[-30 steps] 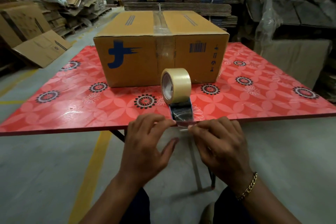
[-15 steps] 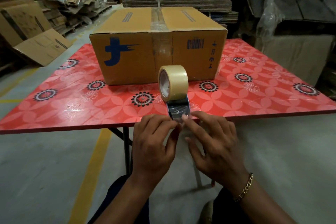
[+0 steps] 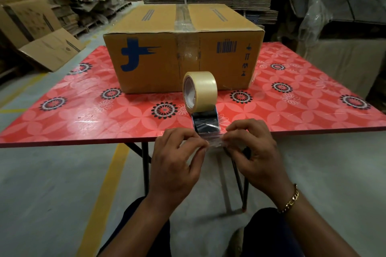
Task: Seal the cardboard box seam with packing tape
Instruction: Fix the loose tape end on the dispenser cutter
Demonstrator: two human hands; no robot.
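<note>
A closed cardboard box (image 3: 227,27) with a blue logo stands on the red flowered table (image 3: 83,115). Clear tape runs along its top seam and down its front face. In front of the box a tan roll of packing tape (image 3: 203,89) sits upright in a dark dispenser (image 3: 205,124) at the table's near edge. My left hand (image 3: 175,165) and my right hand (image 3: 254,152) each pinch one side of the clear loose tape end (image 3: 215,142), stretched between them just below the dispenser's mouth.
Stacks of flattened cartons stand behind the table and at the left. Plastic-wrapped goods fill the right side. The table's folding legs (image 3: 145,165) sit under its near edge. A yellow line (image 3: 104,190) runs along the grey floor.
Both hands have drawn apart and shifted slightly right, from meeting at the dispenser's mouth to holding the tape end stretched between them. The view has tilted a little.
</note>
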